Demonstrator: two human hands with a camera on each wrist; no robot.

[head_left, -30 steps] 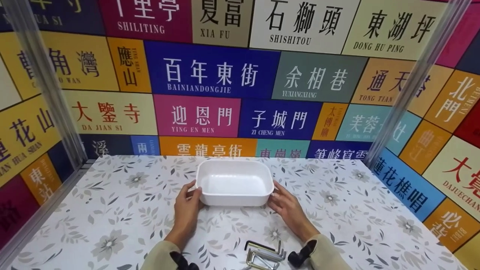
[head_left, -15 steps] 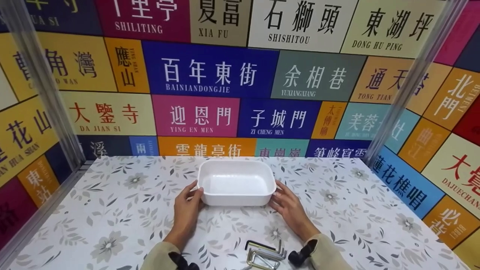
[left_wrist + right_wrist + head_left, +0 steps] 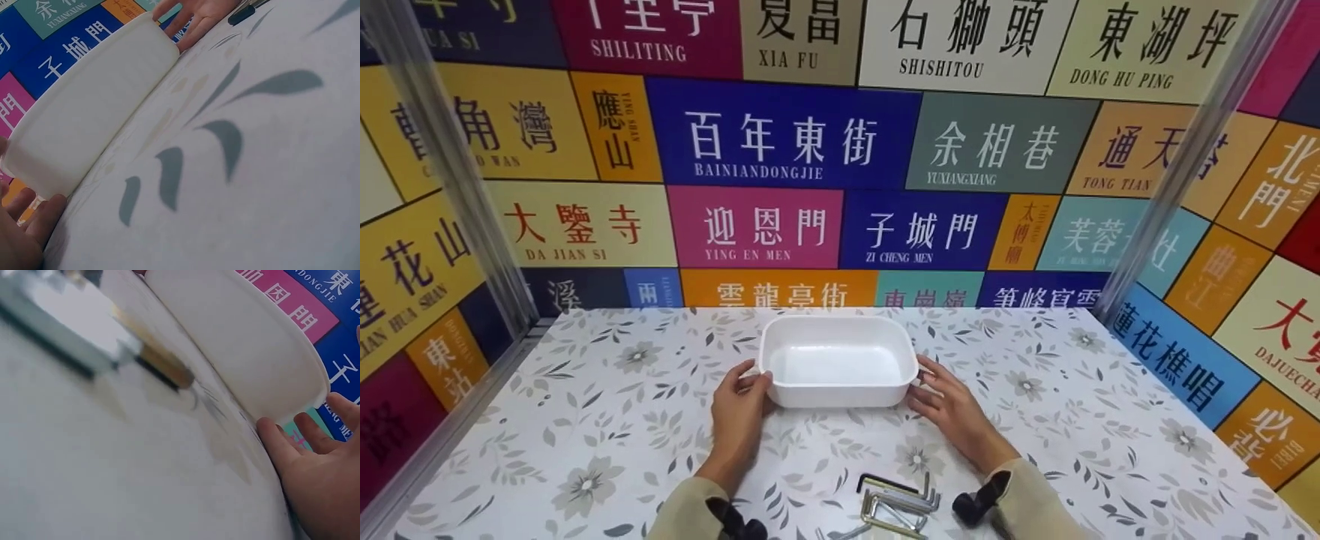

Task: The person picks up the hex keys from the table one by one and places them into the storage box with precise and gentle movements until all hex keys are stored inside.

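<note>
A white plastic box with rounded corners lies open side up on the flowered tabletop, nothing inside it. My left hand holds its left end, thumb at the near corner. Around the opposite end, my right hand holds it with fingers at the rim and lower corner. From the left wrist, the box's near wall fills the upper left, and fingers bend at its bottom edge. The right wrist view has my fingers touching the box's end.
Several hex keys, one black and others silvery, lie in a small heap near the front edge between my forearms. They loom blurred in the right wrist view. Beyond the table's far edge stands a wall of coloured name panels, with clear uprights at the corners.
</note>
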